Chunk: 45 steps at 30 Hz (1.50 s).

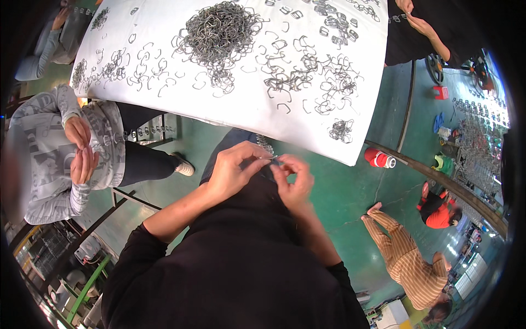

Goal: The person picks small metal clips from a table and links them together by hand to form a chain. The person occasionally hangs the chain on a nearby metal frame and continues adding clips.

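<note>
In front of my body, just beyond the near edge of the table, both hands meet in a pinch. My left hand holds a small metal piece between thumb and fingertips. My right hand is closed on the same piece from the other side; its exact shape is hidden by the fingers. A strand of linked metal pieces hangs beside my left fingers. On the white tabletop lies a large heap of bent metal wire pieces, with looser ones scattered around it.
At the left a co-worker in a grey patterned top pinches a similar strand. Another person's hands work at the far right. A red and white roll-like object is by the table's right corner. Two more people are lower right.
</note>
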Motion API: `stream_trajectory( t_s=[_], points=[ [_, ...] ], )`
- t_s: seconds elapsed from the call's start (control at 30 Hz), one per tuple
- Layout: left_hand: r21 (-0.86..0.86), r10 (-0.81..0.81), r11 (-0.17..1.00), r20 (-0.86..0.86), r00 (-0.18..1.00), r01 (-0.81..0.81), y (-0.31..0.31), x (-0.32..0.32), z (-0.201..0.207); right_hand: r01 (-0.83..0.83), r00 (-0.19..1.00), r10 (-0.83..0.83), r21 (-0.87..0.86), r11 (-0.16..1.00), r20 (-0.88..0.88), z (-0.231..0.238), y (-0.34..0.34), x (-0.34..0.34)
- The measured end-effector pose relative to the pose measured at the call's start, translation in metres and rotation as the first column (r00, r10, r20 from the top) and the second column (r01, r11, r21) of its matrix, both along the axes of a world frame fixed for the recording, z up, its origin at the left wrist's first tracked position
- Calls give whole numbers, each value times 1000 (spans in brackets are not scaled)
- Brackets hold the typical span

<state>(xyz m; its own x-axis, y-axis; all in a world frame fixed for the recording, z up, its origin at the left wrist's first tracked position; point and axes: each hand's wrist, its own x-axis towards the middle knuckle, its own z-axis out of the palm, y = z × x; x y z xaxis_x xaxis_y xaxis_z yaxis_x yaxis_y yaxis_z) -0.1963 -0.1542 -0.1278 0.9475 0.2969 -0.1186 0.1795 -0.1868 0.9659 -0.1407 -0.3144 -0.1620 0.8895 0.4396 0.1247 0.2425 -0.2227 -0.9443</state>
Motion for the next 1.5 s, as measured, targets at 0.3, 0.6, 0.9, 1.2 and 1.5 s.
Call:
stream_trajectory(
  t_s=[0.3,0.6,0.9,1.2,1.5],
  points=[
    [-60,-51,997,27,998,53,12,-2,-5,-15,924,194,-474,880,331,-48,70,156],
    [-93,-89,991,42,995,93,21,9,-4,189,888,150,-643,742,435,-73,111,192],
    [-70,-138,987,67,988,142,24,18,-11,98,971,29,-504,858,238,-71,86,177],
    [-50,-186,981,21,982,187,20,16,-12,215,965,-68,-625,751,251,-64,50,206],
    [-42,-184,982,63,981,186,17,13,-12,-52,873,292,-522,851,389,-78,79,183]
  ],
)
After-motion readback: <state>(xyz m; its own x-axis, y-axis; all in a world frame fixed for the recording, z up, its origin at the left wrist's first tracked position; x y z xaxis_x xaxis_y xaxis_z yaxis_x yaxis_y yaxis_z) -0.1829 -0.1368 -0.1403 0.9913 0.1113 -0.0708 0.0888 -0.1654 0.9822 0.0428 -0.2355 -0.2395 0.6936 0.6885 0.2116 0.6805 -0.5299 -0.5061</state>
